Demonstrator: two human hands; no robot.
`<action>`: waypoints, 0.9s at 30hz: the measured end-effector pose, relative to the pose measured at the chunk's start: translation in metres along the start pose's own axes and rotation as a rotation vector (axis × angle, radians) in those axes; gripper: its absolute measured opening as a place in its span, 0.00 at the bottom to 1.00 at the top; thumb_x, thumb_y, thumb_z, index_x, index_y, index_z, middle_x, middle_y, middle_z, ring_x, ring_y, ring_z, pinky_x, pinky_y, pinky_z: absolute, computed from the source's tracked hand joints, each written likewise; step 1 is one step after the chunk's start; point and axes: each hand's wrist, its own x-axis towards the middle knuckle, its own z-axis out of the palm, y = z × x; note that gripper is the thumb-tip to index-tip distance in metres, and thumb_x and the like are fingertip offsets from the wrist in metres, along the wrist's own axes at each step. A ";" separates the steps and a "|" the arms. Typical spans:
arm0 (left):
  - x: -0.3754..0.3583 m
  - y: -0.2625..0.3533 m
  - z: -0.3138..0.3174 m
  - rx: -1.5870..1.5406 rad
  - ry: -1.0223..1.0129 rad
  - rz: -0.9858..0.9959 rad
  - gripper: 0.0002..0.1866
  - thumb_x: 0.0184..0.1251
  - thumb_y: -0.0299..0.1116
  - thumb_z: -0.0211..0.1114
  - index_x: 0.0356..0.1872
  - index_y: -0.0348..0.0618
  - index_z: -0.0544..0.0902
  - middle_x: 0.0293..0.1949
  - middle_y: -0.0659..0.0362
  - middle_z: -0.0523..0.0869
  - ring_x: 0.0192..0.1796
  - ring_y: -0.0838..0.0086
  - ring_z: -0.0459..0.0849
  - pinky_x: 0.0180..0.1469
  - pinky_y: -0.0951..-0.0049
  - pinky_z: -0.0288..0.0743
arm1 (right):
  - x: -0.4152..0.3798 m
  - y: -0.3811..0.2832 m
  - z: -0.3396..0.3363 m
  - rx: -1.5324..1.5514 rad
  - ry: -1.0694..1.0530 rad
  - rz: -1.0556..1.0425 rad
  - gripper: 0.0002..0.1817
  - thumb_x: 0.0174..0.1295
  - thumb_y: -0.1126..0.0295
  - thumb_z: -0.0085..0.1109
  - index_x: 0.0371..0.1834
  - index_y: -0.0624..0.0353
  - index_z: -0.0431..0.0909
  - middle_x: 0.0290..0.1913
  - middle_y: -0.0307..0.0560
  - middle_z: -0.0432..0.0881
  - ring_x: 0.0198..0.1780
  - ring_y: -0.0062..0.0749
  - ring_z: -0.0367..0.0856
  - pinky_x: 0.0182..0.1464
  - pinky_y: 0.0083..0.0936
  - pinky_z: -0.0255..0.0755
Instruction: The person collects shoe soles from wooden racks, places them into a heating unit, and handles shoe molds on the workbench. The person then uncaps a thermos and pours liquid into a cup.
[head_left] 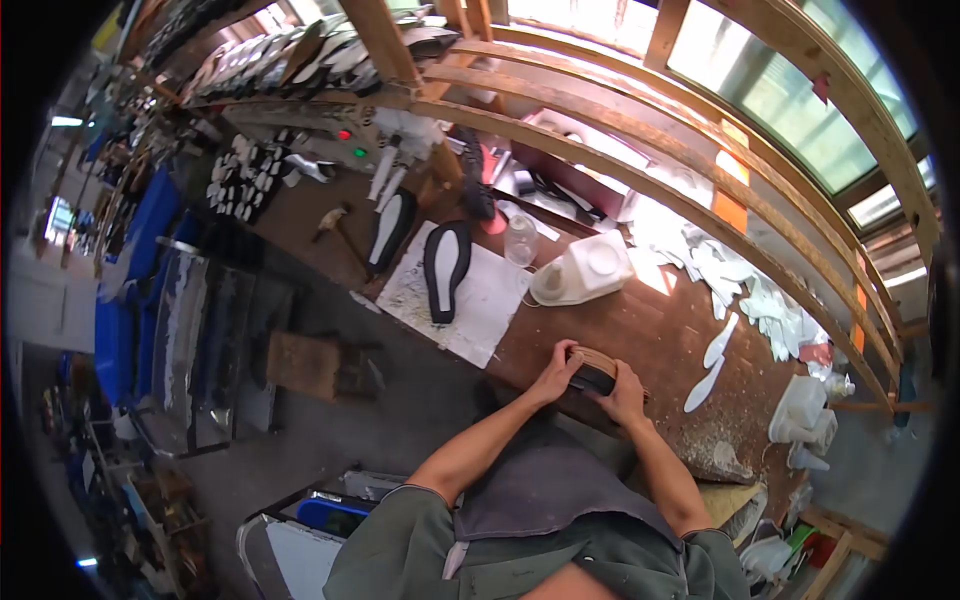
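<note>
Close to my body, at the front edge of the brown workbench (650, 345), both my hands hold a black and tan shoe piece (597, 370). My left hand (555, 376) grips its left end, thumb and fingers wrapped round the side. On the opposite end, my right hand (625, 396) is closed, and the palms hide part of the piece. A black sole with a white middle (447, 268) lies farther left on a white, speckled board (480, 335). A similar sole (391, 232) sits at that board's left edge.
A white plastic jug (590, 268) and a clear bottle (520, 240) stand beyond my hands. The hammer (342, 236) lies left. White sole-shaped cutouts (706, 386) and crumpled white sheets (735, 280) are on the right. Wooden rails (640, 130) run above the bench's far side.
</note>
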 end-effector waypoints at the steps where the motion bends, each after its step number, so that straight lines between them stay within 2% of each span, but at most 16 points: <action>1: -0.005 0.000 -0.012 0.013 0.036 0.008 0.30 0.74 0.53 0.48 0.62 0.36 0.61 0.56 0.50 0.68 0.61 0.67 0.65 0.66 0.71 0.56 | 0.001 -0.012 -0.012 0.123 -0.093 0.115 0.46 0.36 0.56 0.78 0.60 0.62 0.66 0.52 0.57 0.77 0.53 0.52 0.76 0.55 0.38 0.70; 3: -0.009 0.002 -0.031 -0.213 0.066 -0.092 0.27 0.76 0.51 0.44 0.61 0.37 0.63 0.56 0.53 0.69 0.60 0.71 0.67 0.65 0.73 0.57 | 0.011 -0.041 -0.028 0.243 -0.187 0.203 0.44 0.37 0.56 0.78 0.59 0.60 0.67 0.50 0.58 0.79 0.52 0.51 0.78 0.54 0.37 0.71; 4: -0.022 0.019 -0.042 -0.340 0.102 -0.084 0.25 0.78 0.49 0.41 0.61 0.39 0.65 0.55 0.56 0.72 0.60 0.75 0.68 0.64 0.74 0.59 | 0.014 -0.065 -0.031 0.323 -0.257 0.283 0.43 0.38 0.57 0.78 0.58 0.62 0.67 0.52 0.55 0.78 0.54 0.46 0.77 0.56 0.34 0.71; 5: -0.038 0.036 -0.054 -0.394 0.171 -0.164 0.27 0.76 0.54 0.41 0.62 0.42 0.65 0.56 0.57 0.74 0.62 0.72 0.70 0.64 0.73 0.60 | 0.016 -0.081 -0.031 0.401 -0.322 0.368 0.42 0.39 0.58 0.78 0.57 0.64 0.67 0.54 0.53 0.78 0.56 0.41 0.77 0.57 0.31 0.70; 6: -0.053 0.040 -0.069 -0.373 0.267 -0.224 0.27 0.74 0.55 0.44 0.60 0.44 0.68 0.54 0.61 0.77 0.58 0.75 0.72 0.60 0.74 0.63 | 0.018 -0.072 0.002 0.492 -0.271 0.332 0.46 0.38 0.54 0.78 0.60 0.61 0.66 0.52 0.54 0.79 0.54 0.40 0.78 0.58 0.30 0.70; 7: -0.069 0.052 -0.088 -0.325 0.324 -0.354 0.23 0.74 0.52 0.47 0.56 0.45 0.72 0.53 0.61 0.77 0.57 0.77 0.73 0.61 0.69 0.64 | 0.024 -0.073 0.035 0.717 -0.247 0.326 0.46 0.39 0.56 0.79 0.60 0.66 0.65 0.53 0.53 0.77 0.54 0.36 0.77 0.57 0.29 0.70; 9: -0.100 0.031 -0.122 -0.385 0.363 -0.276 0.20 0.73 0.50 0.51 0.54 0.45 0.73 0.47 0.62 0.80 0.45 0.77 0.78 0.49 0.74 0.71 | 0.044 -0.099 0.063 0.801 -0.271 0.415 0.45 0.42 0.56 0.78 0.59 0.71 0.64 0.52 0.54 0.76 0.51 0.36 0.77 0.55 0.27 0.71; 10: -0.113 0.030 -0.133 -0.347 0.488 -0.296 0.18 0.71 0.46 0.57 0.51 0.44 0.75 0.42 0.62 0.81 0.39 0.78 0.79 0.41 0.77 0.72 | 0.055 -0.111 0.077 0.875 -0.266 0.472 0.44 0.43 0.56 0.77 0.58 0.71 0.65 0.51 0.54 0.77 0.50 0.35 0.77 0.55 0.27 0.71; 14: -0.166 -0.005 -0.198 -0.058 0.599 -0.585 0.18 0.67 0.45 0.63 0.47 0.41 0.78 0.37 0.61 0.81 0.34 0.78 0.80 0.36 0.78 0.74 | 0.100 -0.147 0.108 1.087 -0.194 0.598 0.42 0.46 0.54 0.75 0.57 0.72 0.66 0.50 0.53 0.78 0.47 0.33 0.78 0.52 0.26 0.71; 17: -0.195 -0.024 -0.246 -0.080 0.624 -0.659 0.18 0.64 0.45 0.66 0.43 0.40 0.80 0.32 0.62 0.81 0.30 0.80 0.78 0.32 0.80 0.72 | 0.124 -0.166 0.122 1.316 -0.051 0.648 0.39 0.47 0.54 0.75 0.54 0.73 0.68 0.50 0.53 0.78 0.46 0.30 0.78 0.50 0.26 0.72; 18: -0.202 -0.043 -0.270 -0.100 0.604 -0.644 0.18 0.64 0.45 0.66 0.42 0.39 0.80 0.31 0.62 0.81 0.30 0.80 0.78 0.32 0.79 0.72 | 0.132 -0.169 0.126 1.309 -0.026 0.664 0.39 0.47 0.54 0.75 0.54 0.73 0.68 0.50 0.53 0.78 0.46 0.30 0.78 0.50 0.26 0.72; 21: -0.195 -0.054 -0.334 0.003 0.506 -0.621 0.17 0.63 0.45 0.66 0.40 0.39 0.80 0.29 0.62 0.81 0.29 0.79 0.79 0.32 0.79 0.73 | 0.142 -0.167 0.132 0.155 0.052 0.609 0.43 0.46 0.40 0.68 0.54 0.69 0.72 0.46 0.57 0.78 0.46 0.48 0.79 0.50 0.35 0.73; 22: -0.193 -0.052 -0.367 0.128 0.473 -0.587 0.17 0.63 0.45 0.66 0.38 0.39 0.80 0.28 0.62 0.81 0.29 0.78 0.79 0.32 0.78 0.73 | 0.140 -0.183 0.119 0.147 0.059 0.658 0.47 0.43 0.34 0.65 0.55 0.66 0.73 0.48 0.60 0.74 0.50 0.55 0.76 0.53 0.39 0.71; 24: -0.176 -0.052 -0.432 0.051 0.449 -0.649 0.16 0.64 0.44 0.65 0.37 0.39 0.80 0.28 0.62 0.81 0.29 0.78 0.79 0.33 0.78 0.73 | 0.125 -0.191 0.137 0.155 0.383 0.663 0.38 0.49 0.43 0.67 0.53 0.64 0.74 0.54 0.59 0.70 0.55 0.52 0.73 0.54 0.39 0.69; 26: -0.178 -0.048 -0.484 -0.228 0.583 -0.778 0.13 0.65 0.41 0.63 0.36 0.40 0.79 0.29 0.59 0.82 0.27 0.75 0.80 0.31 0.75 0.74 | 0.102 -0.208 0.146 0.102 0.694 0.542 0.31 0.52 0.49 0.67 0.51 0.64 0.75 0.49 0.59 0.74 0.51 0.51 0.76 0.54 0.38 0.70; 27: -0.178 -0.050 -0.512 -0.226 0.591 -0.773 0.13 0.65 0.41 0.63 0.36 0.40 0.79 0.29 0.59 0.82 0.27 0.75 0.80 0.31 0.75 0.74 | 0.087 -0.208 0.149 0.272 0.651 0.656 0.30 0.54 0.51 0.66 0.51 0.64 0.75 0.47 0.58 0.77 0.49 0.52 0.77 0.54 0.38 0.70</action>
